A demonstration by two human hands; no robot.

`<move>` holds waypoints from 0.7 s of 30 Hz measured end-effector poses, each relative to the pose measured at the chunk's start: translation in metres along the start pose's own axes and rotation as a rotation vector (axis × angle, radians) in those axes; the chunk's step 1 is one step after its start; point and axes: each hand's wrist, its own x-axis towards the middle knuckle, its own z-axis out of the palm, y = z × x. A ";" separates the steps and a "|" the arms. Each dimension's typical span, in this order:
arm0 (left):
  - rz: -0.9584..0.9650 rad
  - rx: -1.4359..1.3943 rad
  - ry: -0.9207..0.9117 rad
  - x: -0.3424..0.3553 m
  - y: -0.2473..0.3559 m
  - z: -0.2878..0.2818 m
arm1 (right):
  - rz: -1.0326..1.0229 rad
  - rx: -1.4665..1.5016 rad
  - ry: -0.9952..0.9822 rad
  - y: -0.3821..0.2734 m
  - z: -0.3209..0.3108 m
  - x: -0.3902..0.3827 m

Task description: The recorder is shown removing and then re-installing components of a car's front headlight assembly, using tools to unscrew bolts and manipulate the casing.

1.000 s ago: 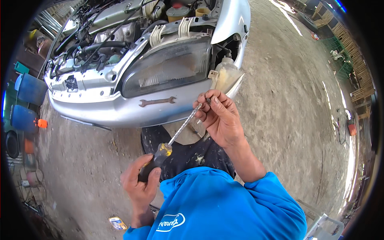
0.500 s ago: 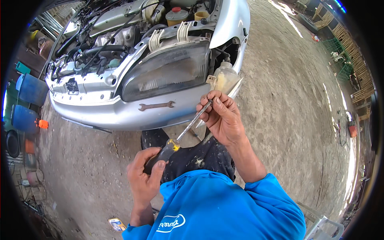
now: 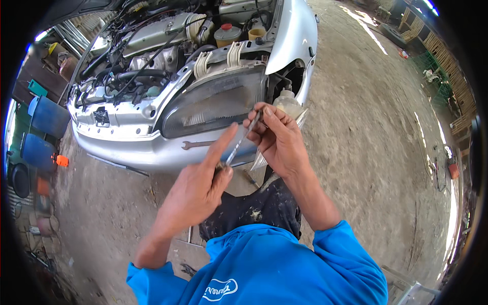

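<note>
L hand [image 3: 195,190] is wrapped round the handle end of a screwdriver [image 3: 237,149], index finger stuck out straight toward the car, thumb bent in close; most of the handle is hidden by the hand. R hand [image 3: 279,142] is narrow, thumb & fingertips pinched at the tip end on a small dark piece [image 3: 260,112], too small to tell what exactly. So the screwdriver sits btwn both hands, shaft slanting up & to the R, in front of the bumper [image 3: 114,149] & headlight [image 3: 216,109] of a silver car.

A brown open-end wrench [image 3: 197,145] lies on top of the bumper, its R end hidden behind the L index finger. Pale plastic lamp [image 3: 288,103] is just beyond the R hand, at the outer side of the headlight, partly covered by the fingers. Engine bay is uncovered, w/ a red-capped reservoir [image 3: 227,36] behind the headlight.

Person wears a blue top [image 3: 284,269] & dark, paint-spotted trousers [image 3: 249,211]. Dirt floor [image 3: 356,168] all round; 2 blue barrels [image 3: 49,116] far L, an orange thing next to the lower one, tyre [image 3: 392,35] far off, top R.
</note>
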 end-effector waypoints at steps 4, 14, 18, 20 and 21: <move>0.179 0.261 0.140 0.039 0.012 -0.014 | -0.078 0.148 0.106 0.004 0.008 0.033; 0.145 0.384 0.033 0.101 0.032 -0.022 | -0.236 0.153 0.213 0.003 0.005 0.076; 0.132 0.391 -0.019 0.124 0.030 -0.025 | -0.245 0.143 0.293 -0.002 0.002 0.082; 0.118 0.402 -0.072 0.134 0.030 -0.025 | -0.260 0.106 0.228 -0.001 -0.006 0.087; 0.120 0.406 -0.073 0.137 0.031 -0.026 | -0.264 0.108 0.228 -0.002 -0.008 0.090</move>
